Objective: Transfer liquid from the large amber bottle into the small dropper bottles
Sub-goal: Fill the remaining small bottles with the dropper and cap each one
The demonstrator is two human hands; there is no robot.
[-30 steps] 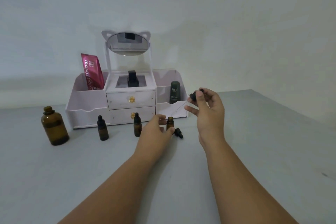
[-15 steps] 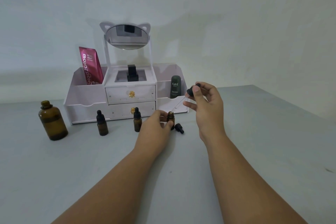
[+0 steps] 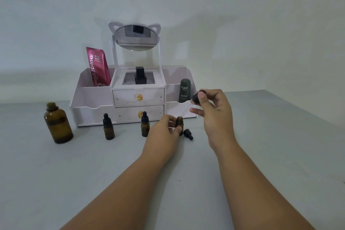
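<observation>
The large amber bottle (image 3: 57,124) stands uncapped at the left of the grey table. Two capped small dropper bottles (image 3: 108,127) (image 3: 145,125) stand in front of the organizer. My left hand (image 3: 165,132) grips a third small amber bottle (image 3: 179,121), whose neck is open. My right hand (image 3: 212,112) pinches the black bulb of a dropper (image 3: 197,97), and its thin glass tube slants down to just above that open neck. A loose black dropper cap (image 3: 188,134) lies on the table right of the held bottle.
A pale pink cosmetics organizer (image 3: 93,106) with two drawers and a cat-ear mirror (image 3: 135,37) stands behind the bottles. It holds a magenta sachet (image 3: 98,67), a black bottle (image 3: 140,75) and a dark green tube (image 3: 184,90). A wall rises behind.
My right hand has lowered the dropper and brought its tube tip down towards the open small bottle. My left hand keeps its hold on that bottle.
</observation>
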